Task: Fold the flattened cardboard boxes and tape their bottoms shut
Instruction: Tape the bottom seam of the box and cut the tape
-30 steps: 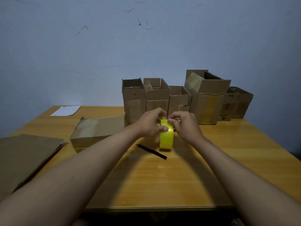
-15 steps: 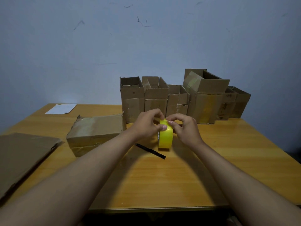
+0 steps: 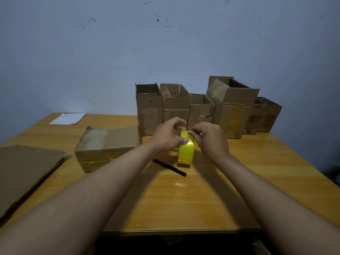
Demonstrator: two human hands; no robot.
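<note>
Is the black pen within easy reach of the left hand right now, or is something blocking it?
Probably yes. The black pen lies bare on the table just below the left hand, with nothing over it. But that hand holds the yellow tape roll, so it must let go first.

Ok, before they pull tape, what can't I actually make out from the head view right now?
- Tape's loose end: hidden under the right hand fingertips on top of the yellow tape roll.
- Roll's far side and core: covered by the left hand.
- Box lying on its side: bottom flaps face away.
- Flattened cardboard: cut off by the left frame edge.
- Sheet of paper: print too small.
</note>
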